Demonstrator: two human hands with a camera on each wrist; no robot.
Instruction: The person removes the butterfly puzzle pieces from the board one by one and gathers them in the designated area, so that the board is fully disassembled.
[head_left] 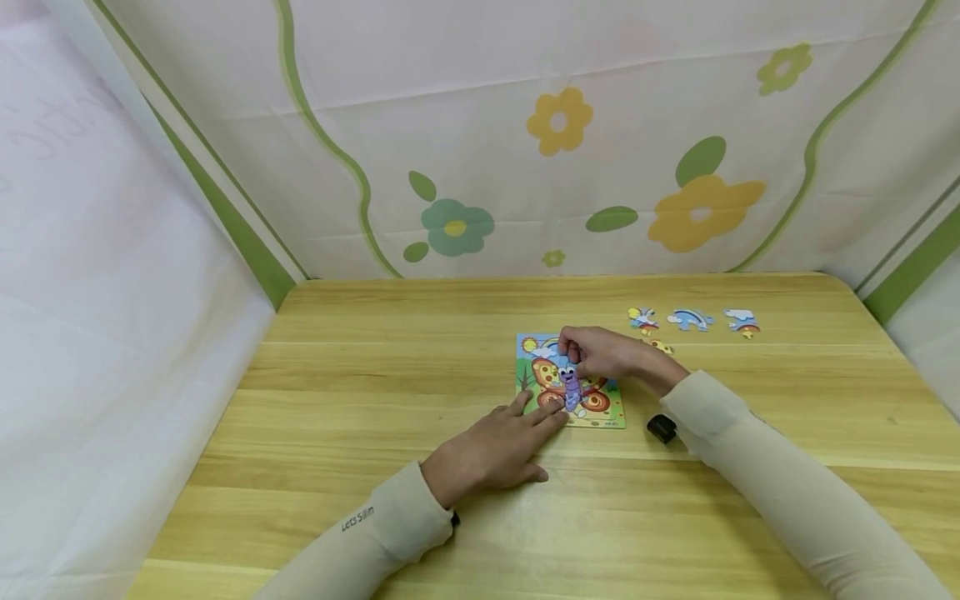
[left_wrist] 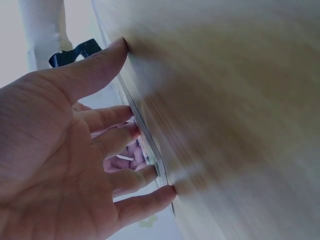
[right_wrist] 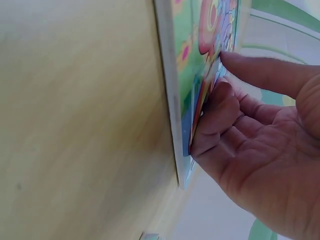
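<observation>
A square butterfly puzzle board (head_left: 617,413) lies flat on the wooden table. My left hand (head_left: 498,446) rests with spread, nearly straight fingers on its lower left edge; in the left wrist view the thumb and little finger touch the tabletop. At the board's upper part is my right hand (head_left: 600,354), its fingers curled. In the right wrist view, the thumb and bent fingers hold a puzzle piece (right_wrist: 199,107) against the board, its edge slightly raised. The hand hides most of that piece. A purple butterfly body (head_left: 572,387) shows between the hands.
Loose puzzle pieces lie behind the right forearm: a sun piece (head_left: 643,320), a rainbow piece (head_left: 691,319), a cloud piece (head_left: 742,322) and a partly covered yellow piece (head_left: 660,346). A black device (head_left: 662,428) is by the right cuff. A flowered curtain (head_left: 510,167) stands behind the table (head_left: 360,375).
</observation>
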